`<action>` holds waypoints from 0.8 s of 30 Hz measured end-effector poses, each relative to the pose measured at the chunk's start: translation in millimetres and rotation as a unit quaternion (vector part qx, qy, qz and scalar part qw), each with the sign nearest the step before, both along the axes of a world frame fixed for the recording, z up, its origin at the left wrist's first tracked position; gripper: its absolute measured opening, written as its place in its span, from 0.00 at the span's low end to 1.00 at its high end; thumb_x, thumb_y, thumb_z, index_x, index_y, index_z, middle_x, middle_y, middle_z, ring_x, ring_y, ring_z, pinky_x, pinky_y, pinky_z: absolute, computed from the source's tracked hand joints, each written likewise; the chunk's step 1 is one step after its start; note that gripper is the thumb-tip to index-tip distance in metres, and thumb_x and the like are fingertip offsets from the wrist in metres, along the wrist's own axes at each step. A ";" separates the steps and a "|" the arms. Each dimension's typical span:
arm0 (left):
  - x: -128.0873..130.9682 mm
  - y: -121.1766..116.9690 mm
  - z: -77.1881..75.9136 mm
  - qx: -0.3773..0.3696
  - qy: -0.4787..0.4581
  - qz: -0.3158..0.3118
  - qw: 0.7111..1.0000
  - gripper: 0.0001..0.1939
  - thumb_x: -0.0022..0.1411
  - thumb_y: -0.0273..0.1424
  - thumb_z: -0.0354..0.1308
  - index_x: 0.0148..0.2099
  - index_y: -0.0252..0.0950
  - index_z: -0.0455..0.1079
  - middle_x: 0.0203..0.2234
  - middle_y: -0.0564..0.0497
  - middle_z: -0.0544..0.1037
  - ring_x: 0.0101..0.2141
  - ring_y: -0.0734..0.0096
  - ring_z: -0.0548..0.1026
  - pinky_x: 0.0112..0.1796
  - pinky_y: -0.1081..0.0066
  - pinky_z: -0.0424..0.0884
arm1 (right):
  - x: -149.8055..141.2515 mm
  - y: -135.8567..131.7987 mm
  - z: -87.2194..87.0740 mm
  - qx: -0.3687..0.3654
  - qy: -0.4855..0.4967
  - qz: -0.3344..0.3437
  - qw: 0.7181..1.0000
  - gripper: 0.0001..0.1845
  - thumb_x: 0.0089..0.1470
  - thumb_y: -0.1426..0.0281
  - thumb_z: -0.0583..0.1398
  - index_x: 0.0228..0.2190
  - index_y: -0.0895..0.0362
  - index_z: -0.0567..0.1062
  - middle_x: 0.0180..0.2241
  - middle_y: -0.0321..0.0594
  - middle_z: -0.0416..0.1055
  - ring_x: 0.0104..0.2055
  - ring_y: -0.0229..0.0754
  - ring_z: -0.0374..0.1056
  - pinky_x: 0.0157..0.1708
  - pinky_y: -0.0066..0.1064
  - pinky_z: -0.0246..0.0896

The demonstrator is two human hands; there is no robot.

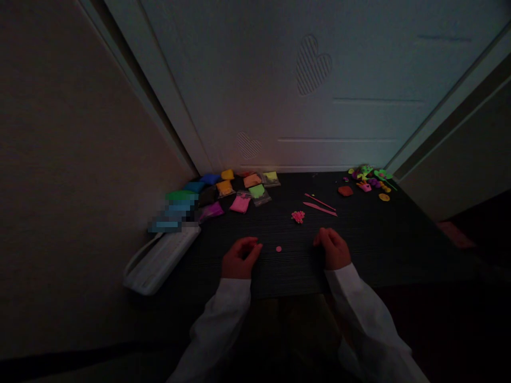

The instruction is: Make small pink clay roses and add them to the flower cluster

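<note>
My left hand [239, 259] is at the table's near side, its fingers curled and the thumb close to the fingertips. Whether anything small sits between them is too dark to see. A small flat pink clay disc [278, 249] lies on the table just to its right. My right hand [334, 250] rests farther right with fingers folded in, so what they may hold is hidden. Beyond the disc sits a cluster of small pink clay pieces with pale green edges [297, 216]. Two pink modelling tools, a thin stick [320, 201] and a flat knife [320, 209], lie behind it.
Several bags of coloured clay [240, 202] fill the back left of the dark table [295, 271]. A white case [163, 260] with a strap stands at the left edge. Colourful clay shapes [369, 178] and a red piece [345, 190] lie back right, before a white door [271, 80].
</note>
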State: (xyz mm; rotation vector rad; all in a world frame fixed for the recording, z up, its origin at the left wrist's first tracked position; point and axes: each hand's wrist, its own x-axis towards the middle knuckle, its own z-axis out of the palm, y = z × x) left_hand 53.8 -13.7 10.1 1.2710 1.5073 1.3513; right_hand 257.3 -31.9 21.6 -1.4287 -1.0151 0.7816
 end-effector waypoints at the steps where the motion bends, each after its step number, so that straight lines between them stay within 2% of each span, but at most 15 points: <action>1: -0.1 0.1 -0.8 0.002 0.004 -0.004 1.000 0.13 0.39 0.35 0.58 0.30 0.35 0.67 0.21 0.54 0.69 0.24 0.76 0.68 0.29 0.74 0.66 | -0.6 0.3 -0.2 -0.003 0.002 0.004 1.000 0.16 0.43 0.59 0.54 0.15 0.57 0.63 0.16 0.32 0.60 0.21 0.33 0.56 0.25 0.27 0.52; 5: 0.8 0.3 -2.8 0.002 0.010 -0.016 1.000 0.14 0.38 0.35 0.59 0.30 0.35 0.67 0.20 0.54 0.69 0.23 0.76 0.68 0.28 0.73 0.66 | -3.5 1.5 -2.3 0.000 0.028 0.016 0.999 0.13 0.36 0.61 0.59 0.24 0.56 0.66 0.21 0.32 0.62 0.23 0.33 0.58 0.25 0.27 0.54; 8: 3.1 -1.2 0.2 -0.004 -0.001 -0.028 1.000 0.13 0.39 0.34 0.59 0.30 0.35 0.67 0.22 0.53 0.71 0.25 0.75 0.69 0.29 0.73 0.67 | -3.5 1.0 -2.0 -0.003 0.017 0.026 1.000 0.14 0.40 0.60 0.57 0.29 0.56 0.68 0.22 0.34 0.63 0.25 0.34 0.59 0.26 0.27 0.54; 13: 3.5 -4.5 10.9 -0.018 0.034 -0.027 0.999 0.11 0.44 0.35 0.55 0.31 0.35 0.69 0.22 0.53 0.73 0.26 0.73 0.70 0.30 0.73 0.66 | -0.5 -2.2 5.2 -0.008 -0.045 0.035 0.998 0.16 0.47 0.60 0.50 0.18 0.57 0.66 0.18 0.34 0.61 0.23 0.34 0.57 0.25 0.26 0.52; 16: 1.5 -4.8 13.5 -0.011 0.078 -0.020 0.997 0.12 0.48 0.37 0.51 0.32 0.35 0.69 0.20 0.53 0.72 0.26 0.74 0.70 0.32 0.72 0.66 | -0.9 -3.4 6.8 -0.017 -0.057 0.043 0.997 0.16 0.46 0.60 0.52 0.16 0.57 0.65 0.17 0.33 0.60 0.23 0.33 0.56 0.24 0.26 0.52; 19: 1.2 -4.2 10.8 -0.011 0.041 -0.029 0.999 0.15 0.49 0.37 0.50 0.37 0.34 0.67 0.22 0.52 0.73 0.26 0.73 0.70 0.32 0.71 0.66 | -3.3 -3.5 2.4 -0.016 -0.043 0.045 0.998 0.11 0.42 0.61 0.55 0.22 0.57 0.68 0.21 0.34 0.63 0.25 0.35 0.58 0.26 0.27 0.54; 22: 2.8 -3.6 6.2 -0.010 -0.004 -0.051 0.999 0.17 0.48 0.36 0.51 0.41 0.34 0.64 0.27 0.49 0.74 0.29 0.72 0.71 0.34 0.69 0.66 | -5.7 -3.2 -3.4 -0.009 -0.043 0.055 0.997 0.13 0.42 0.62 0.55 0.30 0.56 0.70 0.26 0.37 0.66 0.28 0.37 0.60 0.29 0.29 0.55; 24: 3.8 -3.4 4.3 -0.009 -0.006 -0.070 0.997 0.17 0.47 0.36 0.52 0.40 0.34 0.64 0.29 0.48 0.74 0.30 0.71 0.71 0.35 0.69 0.66 | -6.7 -3.1 -4.6 -0.010 -0.064 0.063 0.996 0.13 0.42 0.63 0.55 0.31 0.56 0.70 0.27 0.38 0.66 0.29 0.37 0.60 0.29 0.29 0.55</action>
